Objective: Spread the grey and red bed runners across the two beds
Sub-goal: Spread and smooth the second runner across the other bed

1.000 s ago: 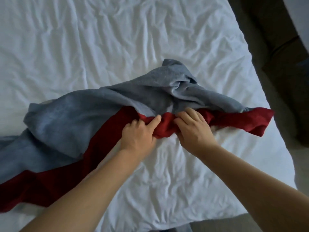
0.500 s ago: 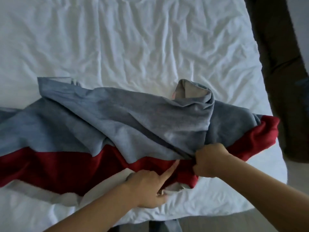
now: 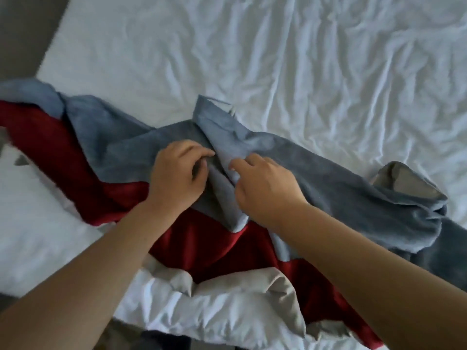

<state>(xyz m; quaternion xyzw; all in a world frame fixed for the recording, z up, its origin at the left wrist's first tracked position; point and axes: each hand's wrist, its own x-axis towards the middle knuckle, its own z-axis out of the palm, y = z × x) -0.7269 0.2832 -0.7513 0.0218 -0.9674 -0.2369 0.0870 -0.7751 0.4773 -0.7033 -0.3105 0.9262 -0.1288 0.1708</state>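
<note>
Crumpled slantwise across the near part of a bed (image 3: 278, 59), from far left to near right: runner (image 3: 328, 178), with grey band (image 3: 131, 157) rucked in ridges over red band (image 3: 202, 243). At its middle, left grip (image 3: 179, 173), fingers curled, thumb and forefinger closed on a raised grey fold. Just beside it and barely apart, right grip (image 3: 265, 188), curled over the same ridge, fingertips nipping the grey cloth. Both forearms stretched in over the red band, hiding part of it. Along the near edge, pale lining (image 3: 285, 299) turned up in loose puffs and covering more of the red. At far right, a flipped corner (image 3: 394, 183) showing a taupe underside, heaped on grey folds. At far left, the runner's end bunched at the mattress edge, grey on top, red below. Beyond the cloth, wrinkled white sheet (image 3: 353, 84) bare to the top of the view. Dark floor (image 3: 22, 29) beside the bed at upper left. Under the near edge, a dim dark shape (image 3: 164, 339), too murky to identify.
</note>
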